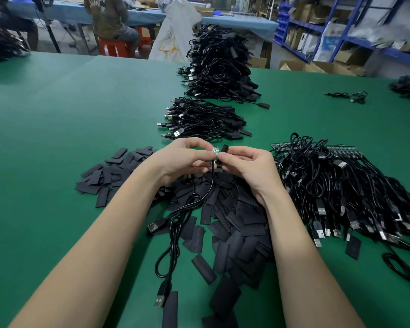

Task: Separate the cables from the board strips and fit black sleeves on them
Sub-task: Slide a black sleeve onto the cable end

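My left hand [182, 159] pinches a small green board [215, 151] on the end of a black USB cable [180, 221] that hangs down onto the table. My right hand [249, 166] pinches a black sleeve [223, 152] right beside the board, the two nearly touching. Below my hands lies a spread of flat black sleeves [234, 223]. To the right sits a heap of cables still joined to board strips [341, 183].
Two stacks of sleeved cables stand beyond my hands, a low one [199, 119] and a tall one [218, 65]. A loose cable [348, 95] lies far right on the green table [69, 119]. A seated person [109, 20] works at a far bench; blue shelving [341, 27] stands at the back right.
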`<state>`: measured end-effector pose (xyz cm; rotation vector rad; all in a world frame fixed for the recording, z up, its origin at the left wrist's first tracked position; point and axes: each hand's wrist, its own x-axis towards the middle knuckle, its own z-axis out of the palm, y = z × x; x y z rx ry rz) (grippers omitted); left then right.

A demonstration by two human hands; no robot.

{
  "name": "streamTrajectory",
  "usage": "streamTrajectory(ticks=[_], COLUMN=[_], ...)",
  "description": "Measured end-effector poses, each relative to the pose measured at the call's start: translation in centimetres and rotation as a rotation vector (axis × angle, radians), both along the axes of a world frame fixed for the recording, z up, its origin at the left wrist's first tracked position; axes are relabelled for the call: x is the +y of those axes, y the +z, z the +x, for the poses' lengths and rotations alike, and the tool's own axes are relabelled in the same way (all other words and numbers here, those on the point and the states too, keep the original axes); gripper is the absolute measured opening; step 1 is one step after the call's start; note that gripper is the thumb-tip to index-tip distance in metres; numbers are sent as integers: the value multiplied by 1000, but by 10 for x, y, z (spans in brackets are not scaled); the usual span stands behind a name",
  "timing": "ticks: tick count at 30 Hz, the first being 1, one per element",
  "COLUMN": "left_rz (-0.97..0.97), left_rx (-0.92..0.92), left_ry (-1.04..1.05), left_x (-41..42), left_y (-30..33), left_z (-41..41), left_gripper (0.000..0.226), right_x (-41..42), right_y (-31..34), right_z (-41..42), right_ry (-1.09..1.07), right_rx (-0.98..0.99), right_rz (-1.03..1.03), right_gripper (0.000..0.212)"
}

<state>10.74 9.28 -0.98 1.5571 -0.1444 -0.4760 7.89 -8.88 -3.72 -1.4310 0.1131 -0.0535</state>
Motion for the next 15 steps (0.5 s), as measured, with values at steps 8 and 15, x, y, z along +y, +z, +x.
streamTrajectory(ticks=[8,15], left_rz=[-114,-215], left_rx=[90,184], left_ry=[-112,-124], left_x=[-8,-8], left_y=[2,4], left_z=[-3,-4], left_gripper=[11,9], right_x=[-7,-7], right_y=[17,20], right_z=[-6,-9], right_ry=[-29,3], right_rx=[18,-11], right_rz=[435,481], right_gripper=[12,9])
